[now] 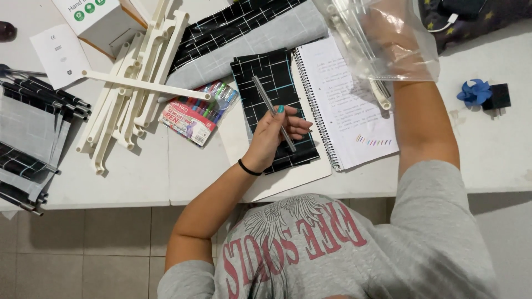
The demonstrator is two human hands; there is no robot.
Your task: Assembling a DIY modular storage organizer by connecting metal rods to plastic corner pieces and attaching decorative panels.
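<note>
Grey rod: a thin grey metal rod (273, 112) slants across the black grid-patterned fabric panel (272, 105); its upper end lies over the panel's top half, its lower end passes through the left hand's fingers
Left hand: the left hand (273, 134) is partly curled, thumb and fingers pinched around the rod's lower part; a black band circles its wrist; the hand sits over the lower half of the panel
Right hand: the right hand (388, 41) is pushed inside a clear plastic zip bag (382, 39) at the top of the view; through the crinkled plastic I cannot tell how far it is closed or what it grasps; white slats (381, 94) poke out of the bag's lower edge
Notebook: a spiral notebook (343, 99) lies open just right of the panel, touching it, partly under the bag; handwriting and coloured pen strokes on the page
Pens: a packet of coloured gel pens (198, 112) lies just left of the panel
Frame parts: white plastic frame pieces (136, 77) are piled left of the pens
Table: all rest on a white table (133, 177); a small blue fan (475, 92) stands well apart on the right
</note>
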